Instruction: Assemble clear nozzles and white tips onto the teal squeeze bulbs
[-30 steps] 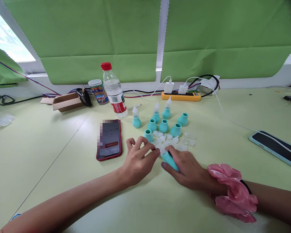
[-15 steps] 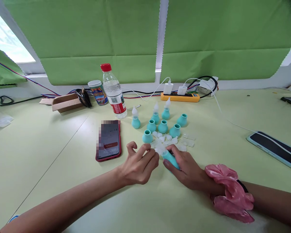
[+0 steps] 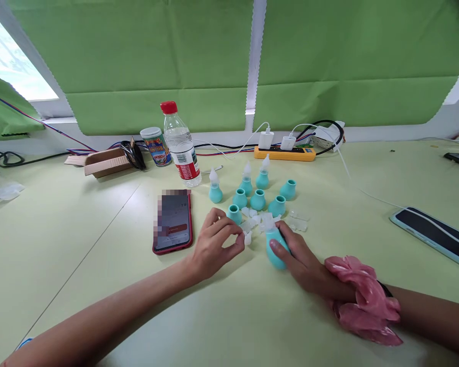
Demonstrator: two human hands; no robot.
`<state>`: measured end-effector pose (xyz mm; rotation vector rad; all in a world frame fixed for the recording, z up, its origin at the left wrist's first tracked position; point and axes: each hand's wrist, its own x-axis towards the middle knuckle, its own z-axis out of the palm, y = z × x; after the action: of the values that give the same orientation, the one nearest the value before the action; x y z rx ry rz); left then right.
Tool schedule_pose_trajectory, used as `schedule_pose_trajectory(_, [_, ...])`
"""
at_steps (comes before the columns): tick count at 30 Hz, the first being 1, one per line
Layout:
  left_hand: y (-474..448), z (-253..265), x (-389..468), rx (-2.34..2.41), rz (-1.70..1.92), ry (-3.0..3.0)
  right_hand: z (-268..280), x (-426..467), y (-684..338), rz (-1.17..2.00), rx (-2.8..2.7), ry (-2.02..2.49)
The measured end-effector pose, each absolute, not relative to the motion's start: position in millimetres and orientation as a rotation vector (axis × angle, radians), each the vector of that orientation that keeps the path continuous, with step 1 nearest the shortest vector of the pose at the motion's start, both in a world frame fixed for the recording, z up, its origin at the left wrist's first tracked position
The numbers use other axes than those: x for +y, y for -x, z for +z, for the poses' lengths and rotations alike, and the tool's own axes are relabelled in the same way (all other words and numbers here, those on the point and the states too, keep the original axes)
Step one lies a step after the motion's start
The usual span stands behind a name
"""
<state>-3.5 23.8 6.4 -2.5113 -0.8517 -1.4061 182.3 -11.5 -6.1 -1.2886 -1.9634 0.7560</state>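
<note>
Left hand [image 3: 216, 247] pinches white piece [image 3: 248, 238]; right hand [image 3: 304, 262] grips teal bulb [image 3: 276, 252]. From hands: green blinds [image 3: 156, 56] 12 o'clock, bottle [image 3: 181, 148] 11. Table [image 3: 199, 326] pale.

On the table [image 3: 214, 326], my left hand [image 3: 216, 247] is right of a phone [image 3: 173, 221] and left of my right hand [image 3: 304, 260], which holds a bulb [image 3: 276, 251]. Small plastic pieces [image 3: 255, 219] lie just beyond my hands, before the other bulbs [image 3: 257, 200]. Behind those sits the power strip [image 3: 285, 153], two chargers [image 3: 266, 139] in it. Behind the phone stands a bottle [image 3: 181, 150], with a can [image 3: 156, 147], then a box [image 3: 109, 163], to its left.
</note>
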Motion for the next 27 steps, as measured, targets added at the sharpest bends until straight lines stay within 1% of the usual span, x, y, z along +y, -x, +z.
schedule_pose_trajectory(5, [9, -11, 33, -0.938, -1.065, 2.668, -3, -13, -182, 0.729, -2.075, 1.176])
schedule_pose_trajectory(8, [11, -19, 35, -1.037, -0.916, 2.702, -4, -13, -182, 0.629, -2.100, 1.129])
schedule_pose_trajectory(10, [10, -18, 33, -1.091, -0.954, 2.723, -5, -12, -181, 0.545, -2.122, 1.093])
schedule_pose_trajectory(13, [9, -10, 27, -1.196, -1.173, 2.790, -6, -11, -178, 0.486, -2.144, 1.041])
schedule_pose_trajectory(17, [10, 5, 14, -1.329, -1.415, 3.137, -5, -12, -176, 0.470, -2.176, 1.003])
schedule_pose_trajectory(19, [9, 10, 10, -1.292, -1.345, 3.302, -6, -14, -176, 0.469, -2.231, 0.998])
schedule_pose_trajectory(23, [3, 13, 4, -1.395, -0.957, 3.348, -8, -17, -178, 0.449, -2.331, 0.983])
schedule_pose_trajectory(27, [0, 13, 5, -1.407, -0.919, 3.455, -6, -18, -179, 0.459, -2.411, 0.951])
